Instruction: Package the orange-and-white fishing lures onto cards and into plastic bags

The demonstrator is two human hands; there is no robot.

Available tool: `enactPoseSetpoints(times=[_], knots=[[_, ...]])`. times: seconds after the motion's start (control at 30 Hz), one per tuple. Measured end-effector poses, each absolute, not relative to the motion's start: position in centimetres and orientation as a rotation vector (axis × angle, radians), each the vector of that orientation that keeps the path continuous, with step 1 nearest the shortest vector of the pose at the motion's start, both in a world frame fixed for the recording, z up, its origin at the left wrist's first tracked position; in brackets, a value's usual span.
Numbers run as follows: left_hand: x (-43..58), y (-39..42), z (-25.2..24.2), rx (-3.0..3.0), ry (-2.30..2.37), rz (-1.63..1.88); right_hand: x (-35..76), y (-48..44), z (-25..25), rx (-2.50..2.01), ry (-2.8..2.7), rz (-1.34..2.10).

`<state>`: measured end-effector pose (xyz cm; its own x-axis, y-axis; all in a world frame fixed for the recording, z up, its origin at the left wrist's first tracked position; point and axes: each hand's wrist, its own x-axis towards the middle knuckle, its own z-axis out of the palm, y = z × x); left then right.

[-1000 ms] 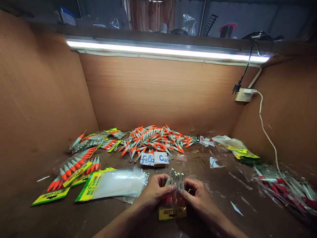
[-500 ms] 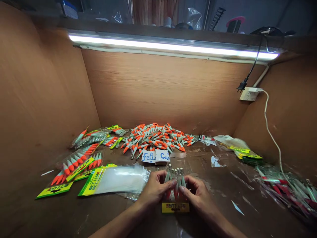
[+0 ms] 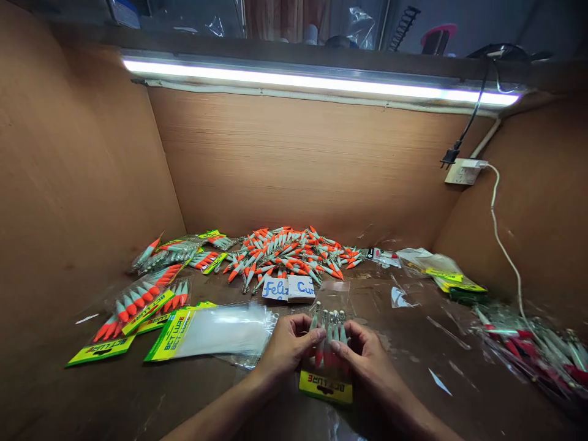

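Between my two hands is a clear packet of fishing lures (image 3: 329,349), its yellow BCT LURE header (image 3: 325,387) toward me. The lures inside stand side by side, pale ends away from me and red-orange ends near the header. My left hand (image 3: 290,344) is closed on the packet's left side, thumb across the front. My right hand (image 3: 364,352) grips the right side, thumb pressed on the lures. Left of my left hand lies a stack of flat clear bags (image 3: 220,331) with yellow-green headers.
Loose orange-and-white lures (image 3: 289,251) are heaped at the back, behind small lettered cards (image 3: 288,289). Filled packets (image 3: 142,306) lie at left. More bagged lures (image 3: 537,349) and a white cable (image 3: 498,239) are at right. A tube light (image 3: 321,82) hangs above.
The packet's header has tipped slightly and shows more of its face. The lures inside have shifted a little to the right; both hands keep hold with little movement.
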<state>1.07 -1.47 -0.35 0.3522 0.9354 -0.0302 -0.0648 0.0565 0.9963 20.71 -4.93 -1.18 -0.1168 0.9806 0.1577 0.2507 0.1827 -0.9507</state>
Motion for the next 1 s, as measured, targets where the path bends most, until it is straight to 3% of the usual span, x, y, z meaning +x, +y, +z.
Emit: enactPoseSetpoints(times=[0.17, 0.23, 0.67, 1.0], knots=[[0.9, -1.5, -0.3, 1.385, 0.951, 0.871, 22.3, -5.4, 1.1, -1.263, -1.569, 0.413], [0.9, -1.6, -0.3, 1.425, 0.963, 0.797, 22.6, -5.8, 2.3, -1.21, -1.673, 0.379], [0.9, -2.3, 0.0, 1.436, 0.87, 0.506, 23.7, -4.0, 0.9, -1.209, -1.495, 1.311], [0.8, -2.4, 0.0, 1.51, 0.852, 0.448, 24.1, -3.9, 0.2, -1.217, -1.476, 1.42]])
